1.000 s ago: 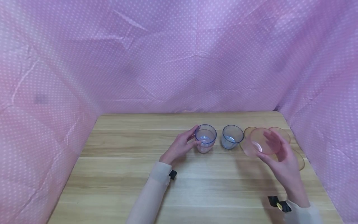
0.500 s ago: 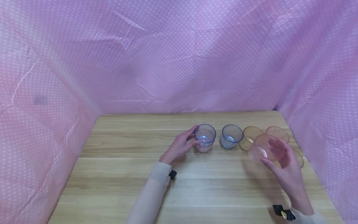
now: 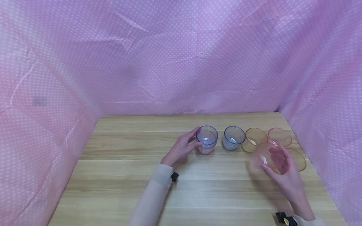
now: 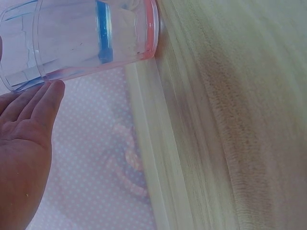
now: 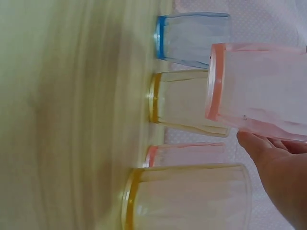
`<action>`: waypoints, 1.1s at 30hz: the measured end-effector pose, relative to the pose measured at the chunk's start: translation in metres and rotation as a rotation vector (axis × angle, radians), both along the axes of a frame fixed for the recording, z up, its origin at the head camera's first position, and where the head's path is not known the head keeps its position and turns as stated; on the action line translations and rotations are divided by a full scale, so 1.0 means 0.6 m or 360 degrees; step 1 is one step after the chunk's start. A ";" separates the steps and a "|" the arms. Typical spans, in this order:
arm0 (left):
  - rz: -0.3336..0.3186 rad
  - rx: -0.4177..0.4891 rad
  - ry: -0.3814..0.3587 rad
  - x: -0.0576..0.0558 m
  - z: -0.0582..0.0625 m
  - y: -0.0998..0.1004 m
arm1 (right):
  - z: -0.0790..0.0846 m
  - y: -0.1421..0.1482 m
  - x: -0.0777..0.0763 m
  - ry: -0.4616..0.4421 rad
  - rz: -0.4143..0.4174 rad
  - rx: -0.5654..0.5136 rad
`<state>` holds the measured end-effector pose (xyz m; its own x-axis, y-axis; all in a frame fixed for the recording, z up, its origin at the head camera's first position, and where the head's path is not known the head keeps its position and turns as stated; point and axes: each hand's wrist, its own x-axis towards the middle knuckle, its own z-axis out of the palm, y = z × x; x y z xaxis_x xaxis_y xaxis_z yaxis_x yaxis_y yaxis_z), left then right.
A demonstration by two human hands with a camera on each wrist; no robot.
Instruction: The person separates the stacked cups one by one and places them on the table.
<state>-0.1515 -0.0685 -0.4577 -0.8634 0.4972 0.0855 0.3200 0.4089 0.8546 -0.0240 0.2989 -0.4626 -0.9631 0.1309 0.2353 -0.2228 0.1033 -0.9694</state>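
while the left hand (image 3: 181, 149) steadies the outer pink cup (image 3: 205, 151) upright on the bench (image 3: 118, 175), with the inner blue cup (image 3: 207, 135) sitting inside it, the right hand (image 3: 289, 179) holds the raised pink cup (image 5: 264, 88) roughly upright, apart from the bench. the left fingers lie on one side and the thumb on the other, pinching the nested pair near its top; the right fingers and thumb are curved around the raised cup. as far as one can judge, one nesting is done. four other cups stand singly on the bench: the single blue cup (image 3: 230, 144), the back yellow cup (image 3: 250, 146), the back pink cup (image 3: 280, 135) and the front yellow cup (image 3: 299, 160). the raised cup is not yet placed.
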 end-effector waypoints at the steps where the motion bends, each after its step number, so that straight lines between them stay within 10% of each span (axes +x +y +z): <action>1: -0.0001 0.0000 -0.0001 0.000 0.000 0.000 | -0.002 0.000 0.000 -0.0009 -0.0004 0.0016; 14: 0.0018 -0.0005 -0.0029 0.000 -0.002 0.003 | -0.023 0.002 0.009 -0.0147 -0.0142 0.0575; 33: 0.0030 0.0004 -0.0056 0.002 0.001 0.003 | -0.028 0.002 0.004 -0.0245 -0.0042 0.0499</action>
<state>-0.1500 -0.0665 -0.4571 -0.8752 0.4805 0.0563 0.2822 0.4123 0.8662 -0.0214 0.3001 -0.4794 -0.9877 0.1004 0.1199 -0.0695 0.4050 -0.9117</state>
